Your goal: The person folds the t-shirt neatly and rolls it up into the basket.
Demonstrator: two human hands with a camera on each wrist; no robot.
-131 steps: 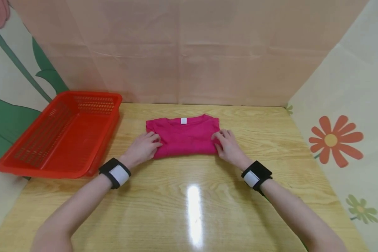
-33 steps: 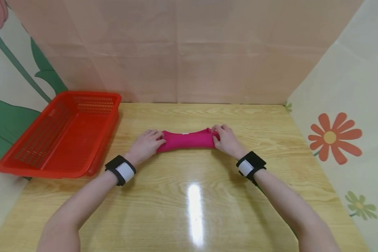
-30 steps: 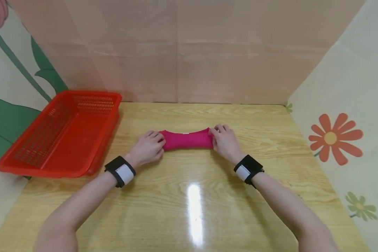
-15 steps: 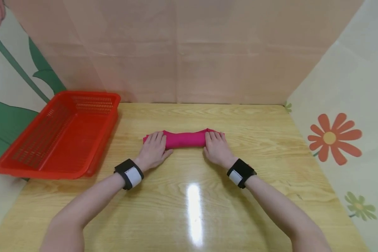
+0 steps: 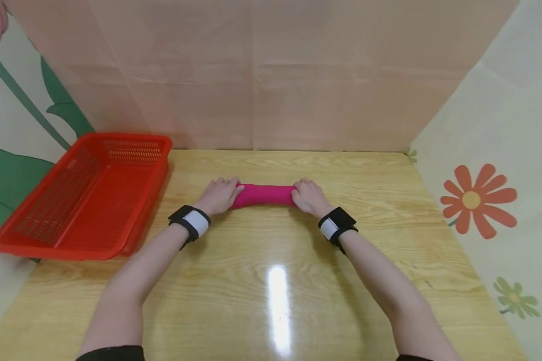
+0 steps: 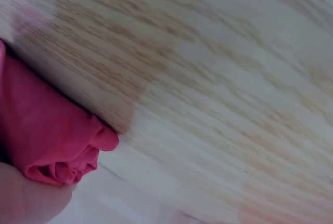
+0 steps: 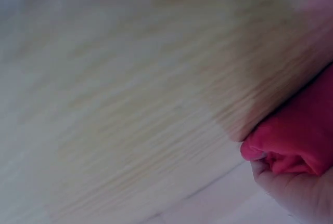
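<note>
A pink T-shirt, rolled into a tight bundle, lies crosswise toward the back of the wooden table in the head view. My left hand grips its left end and my right hand grips its right end. Both hands have the thumb on the near side, with the other fingers over the far side. In the left wrist view the rolled end of the T-shirt shows spiral layers beside a finger. The right wrist view has the other coiled end of the T-shirt with fingers curled under it.
A red plastic basket with slotted walls stands at the left of the wooden table. A pinkish sheet rises behind the table's back edge. Flower-printed panels border both sides.
The T-shirt went from a folded flat rectangle with its collar label showing to a narrow roll. Both hands lay flat on it half a second ago; now they grip its ends, slightly farther back.
</note>
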